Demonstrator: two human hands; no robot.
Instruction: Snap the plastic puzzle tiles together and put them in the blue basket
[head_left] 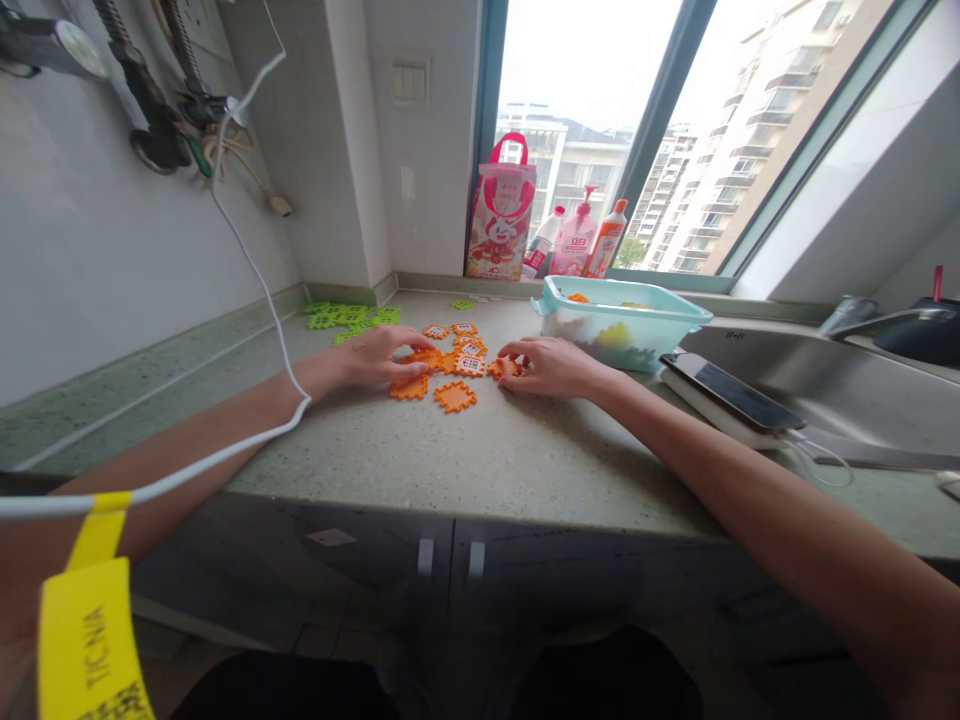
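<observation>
Several orange puzzle tiles with notched edges lie in a loose group on the counter between my hands, some with white printed labels. My left hand (375,357) has thumb and fingers closed on an orange tile (426,360) at the group's left side. Below that hand rests another orange tile (409,388). My right hand (553,367) pinches an orange tile (504,368) at the right side of the group. A plain orange tile (455,397) lies flat nearest the counter's front, and a labelled tile (472,366) sits between the hands.
Green tiles (337,316) are piled at the back left, with one green tile (462,304) apart. A light-blue tub (637,330) of pieces stands behind my right hand, beside a phone (739,392) and the sink (847,370). A white cable (259,275) hangs across the left.
</observation>
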